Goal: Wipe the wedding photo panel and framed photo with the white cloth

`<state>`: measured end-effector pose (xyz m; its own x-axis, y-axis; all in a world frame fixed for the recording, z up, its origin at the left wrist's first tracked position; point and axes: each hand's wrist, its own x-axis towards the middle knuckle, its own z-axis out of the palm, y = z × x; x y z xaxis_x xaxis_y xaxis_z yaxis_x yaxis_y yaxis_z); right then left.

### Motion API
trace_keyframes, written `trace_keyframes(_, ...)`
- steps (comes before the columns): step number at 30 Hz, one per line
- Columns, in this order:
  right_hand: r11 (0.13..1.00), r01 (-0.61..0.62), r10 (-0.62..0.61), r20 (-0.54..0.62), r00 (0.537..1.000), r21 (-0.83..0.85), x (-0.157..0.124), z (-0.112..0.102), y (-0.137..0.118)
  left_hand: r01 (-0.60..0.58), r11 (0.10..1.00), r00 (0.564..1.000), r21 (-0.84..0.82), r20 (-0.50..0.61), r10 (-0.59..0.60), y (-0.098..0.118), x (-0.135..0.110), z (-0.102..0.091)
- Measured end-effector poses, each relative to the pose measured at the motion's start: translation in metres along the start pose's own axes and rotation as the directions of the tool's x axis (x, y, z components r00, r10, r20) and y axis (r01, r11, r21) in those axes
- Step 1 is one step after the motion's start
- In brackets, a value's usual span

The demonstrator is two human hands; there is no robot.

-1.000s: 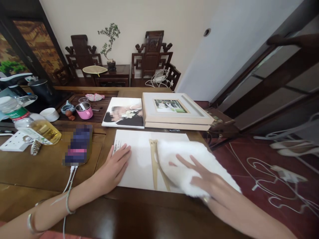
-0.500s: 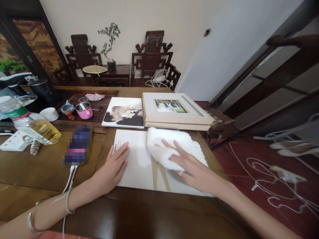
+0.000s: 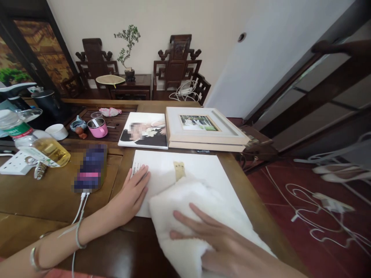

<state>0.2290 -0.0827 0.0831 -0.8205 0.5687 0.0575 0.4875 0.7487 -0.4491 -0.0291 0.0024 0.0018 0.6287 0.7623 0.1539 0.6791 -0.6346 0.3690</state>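
A white panel (image 3: 156,164) lies flat on the dark wooden table, its back side up, with a barcode label at the left edge and a tan stand leg (image 3: 179,170) fixed near its middle. My left hand (image 3: 135,191) rests on the panel's left side, fingers stretched out and lying flat. Under my right hand (image 3: 203,231) is a fluffy white cloth (image 3: 179,199), spread over the lower right of the panel and hanging past its near edge. The right fingers are spread across the cloth, while a fold of it covers the thumb. Most of the stand leg is hidden beneath the cloth.
Beyond the panel lie a photo print (image 3: 145,131) and stacked picture frames (image 3: 203,123). To the left are a phone (image 3: 90,168) with a white cable, an oil-coloured bottle (image 3: 52,150), a pink cup (image 3: 97,128) and a power strip (image 3: 17,162). The table's right edge drops to a red floor.
My right hand has drawn the cloth toward me, from the panel's far right down over its near edge, baring the top of the stand leg. My left hand has stayed in place.
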Motion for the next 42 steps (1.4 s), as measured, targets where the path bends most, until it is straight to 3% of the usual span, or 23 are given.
trace_keyframes(3, 0.998, -0.061, 0.061, -0.008, 0.998, -0.021, 0.004, 0.003, 0.021, -0.004, 1.0, 1.0, 0.007, 0.0, 0.004, 0.0, 0.0, -0.001)
trace_keyframes(7, 0.979, -0.195, 0.188, -0.095, 0.978, -0.067, 0.026, 0.01, 0.073, -0.027, 0.999, 1.0, 0.031, 0.011, 0.027, 0.0, -0.001, -0.001)
trace_keyframes(11, 0.968, -0.234, 0.213, -0.189, 0.958, -0.094, 0.054, 0.011, 0.101, -0.025, 0.999, 1.0, 0.037, 0.004, 0.025, -0.001, -0.001, 0.0)
trace_keyframes(15, 0.969, -0.206, 0.174, -0.218, 0.96, -0.137, 0.059, 0.021, 0.086, -0.016, 0.999, 1.0, 0.029, 0.0, 0.016, -0.002, -0.001, 0.002)
trace_keyframes(19, 0.98, -0.162, 0.143, -0.151, 0.978, -0.116, 0.037, 0.034, 0.042, -0.015, 1.0, 1.0, 0.023, -0.005, 0.015, -0.002, -0.001, 0.002)
trace_keyframes(24, 0.993, 0.019, -0.029, -0.085, 0.996, -0.119, 0.009, 0.035, 0.005, -0.03, 0.999, 1.0, 0.021, -0.004, 0.03, -0.001, -0.001, 0.0)
trace_keyframes(26, 0.995, 0.03, -0.037, -0.067, 0.997, -0.095, 0.009, 0.031, 0.006, -0.031, 0.999, 1.0, 0.03, 0.002, 0.031, -0.002, -0.002, 0.001)
trace_keyframes(30, 0.988, -0.13, 0.127, -0.039, 0.991, -0.084, 0.027, 0.019, 0.031, -0.028, 0.999, 1.0, 0.033, 0.003, 0.028, -0.002, -0.002, 0.002)
trace_keyframes(37, 0.944, -0.236, 0.2, -0.166, 0.966, -0.23, 0.074, 0.012, 0.088, -0.031, 0.999, 0.999, 0.025, -0.01, 0.031, 0.0, -0.001, 0.001)
trace_keyframes(39, 0.938, -0.234, 0.196, -0.165, 0.967, -0.258, 0.077, 0.017, 0.086, -0.034, 0.999, 0.999, 0.025, -0.014, 0.035, -0.001, -0.001, 0.001)
trace_keyframes(42, 0.941, -0.199, 0.178, -0.099, 0.979, -0.275, 0.066, 0.03, 0.061, -0.036, 0.999, 0.999, 0.034, -0.005, 0.036, -0.003, -0.001, 0.002)
